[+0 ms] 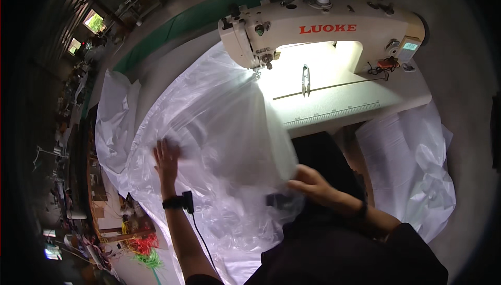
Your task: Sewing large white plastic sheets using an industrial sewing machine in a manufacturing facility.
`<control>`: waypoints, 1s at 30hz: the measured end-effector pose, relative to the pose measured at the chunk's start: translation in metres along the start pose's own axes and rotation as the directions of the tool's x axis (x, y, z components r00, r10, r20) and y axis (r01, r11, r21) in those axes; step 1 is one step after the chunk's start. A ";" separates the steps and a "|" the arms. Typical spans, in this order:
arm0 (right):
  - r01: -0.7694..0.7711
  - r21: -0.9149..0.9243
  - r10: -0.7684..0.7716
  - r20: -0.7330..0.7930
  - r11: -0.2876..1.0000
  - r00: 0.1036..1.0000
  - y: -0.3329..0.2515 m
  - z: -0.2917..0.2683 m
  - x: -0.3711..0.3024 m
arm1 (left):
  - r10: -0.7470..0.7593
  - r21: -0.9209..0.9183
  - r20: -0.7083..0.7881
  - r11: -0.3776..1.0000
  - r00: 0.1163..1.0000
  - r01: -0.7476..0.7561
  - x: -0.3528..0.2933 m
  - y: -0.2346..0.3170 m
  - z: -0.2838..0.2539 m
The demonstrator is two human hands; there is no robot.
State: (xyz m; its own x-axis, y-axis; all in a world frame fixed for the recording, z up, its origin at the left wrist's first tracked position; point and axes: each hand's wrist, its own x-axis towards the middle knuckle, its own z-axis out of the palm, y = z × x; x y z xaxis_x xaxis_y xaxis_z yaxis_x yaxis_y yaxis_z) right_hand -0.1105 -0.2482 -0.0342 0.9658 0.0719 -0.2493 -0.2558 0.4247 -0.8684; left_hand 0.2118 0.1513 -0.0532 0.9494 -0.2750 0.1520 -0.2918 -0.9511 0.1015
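A large sheet of thin, translucent white plastic film (209, 123) spreads over the left side of the sewing table and down over my lap. Its gathered far end runs up to the needle area of a white industrial sewing machine (334, 21). My left hand (167, 158) is over the left part of the film, fingers spread and somewhat blurred, a black band on the wrist. At the film's right edge, my right hand (311, 183) has its fingers closed on the border. Thread snips (306, 80) lie on the lit machine bed.
A ruler strip (334, 113) follows the bed's front edge. More white film (412, 167) hangs at the right, and a crumpled piece (114, 123) is at the left. Red strands (143, 244) and green strands (150, 259) lie at the lower left. A black cable (202, 238) trails from my left wrist.
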 end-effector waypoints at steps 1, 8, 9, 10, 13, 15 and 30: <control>-0.012 0.284 -0.010 0.075 0.959 0.997 -0.027 0.015 -0.019 | 0.069 0.056 -0.037 0.996 0.997 -0.067 -0.005 -0.066 0.005; -0.187 -0.088 0.177 -0.108 0.978 0.978 0.032 -0.039 -0.044 | -0.049 0.166 0.006 0.985 0.999 0.047 0.030 -0.080 -0.009; -0.067 -0.153 0.059 -0.059 0.986 0.997 0.027 -0.028 -0.038 | -0.085 0.202 -0.014 0.976 0.996 0.086 -0.004 -0.113 -0.025; 0.041 -0.229 -0.065 -0.099 0.973 0.993 0.022 -0.029 -0.034 | -0.068 -0.066 -0.146 0.996 0.987 0.059 -0.009 -0.077 -0.010; 0.028 -0.346 -0.129 -0.273 0.938 0.953 -0.013 -0.026 -0.026 | -0.244 -0.530 -0.179 0.840 0.953 0.116 -0.072 0.013 0.014; 0.075 -0.357 -0.153 -0.195 0.931 0.969 -0.016 -0.013 -0.020 | -0.388 -0.814 0.177 0.460 0.905 0.356 -0.155 -0.001 0.041; 0.133 -0.027 -0.135 -0.264 0.991 0.955 -0.010 -0.002 -0.028 | -0.301 -0.619 0.013 0.747 0.954 0.244 -0.272 0.133 0.136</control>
State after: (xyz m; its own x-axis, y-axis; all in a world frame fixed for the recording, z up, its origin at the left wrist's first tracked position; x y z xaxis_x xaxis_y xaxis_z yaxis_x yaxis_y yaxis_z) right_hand -0.1350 -0.2562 -0.0188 0.9454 -0.2268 -0.2340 -0.1266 0.4061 -0.9050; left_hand -0.0690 0.0805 -0.2143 0.9946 0.0222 0.1012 -0.0580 -0.6903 0.7212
